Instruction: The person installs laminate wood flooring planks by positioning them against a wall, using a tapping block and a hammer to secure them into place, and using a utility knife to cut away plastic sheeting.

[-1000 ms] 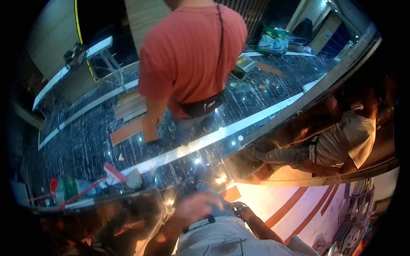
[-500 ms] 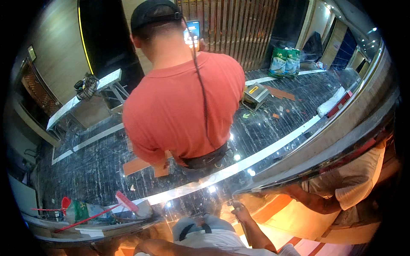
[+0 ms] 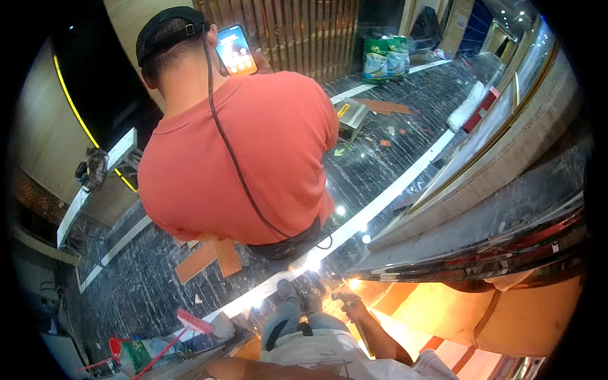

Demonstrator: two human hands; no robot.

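Note:
My right hand [image 3: 354, 309] is low in the view, to the right of my legs, with its fingers closed round what looks like a hammer [image 3: 344, 296]. The pale grey head sticks out above the fingers, and a thin handle seems to run back along my forearm. Of my left arm [image 3: 253, 368] only a part shows at the lower edge; the hand is out of sight. Just ahead, a person in a red shirt [image 3: 247, 152] and dark cap stands with their back to me, holding a lit phone [image 3: 235, 50].
Reddish boards [image 3: 197, 261] lie on the dark streaked floor [image 3: 152, 272]. A pink-headed broom [image 3: 195, 321] and a red bucket [image 3: 114, 346] are at lower left. Green-white sacks [image 3: 385, 58] and a metal machine [image 3: 350, 119] stand farther off. A curved counter [image 3: 481, 183] borders my right.
My view has swung, so the person in red and their phone appear farther left and larger. The light-shirted person at right has mostly left view. My right hand still grips the hammer.

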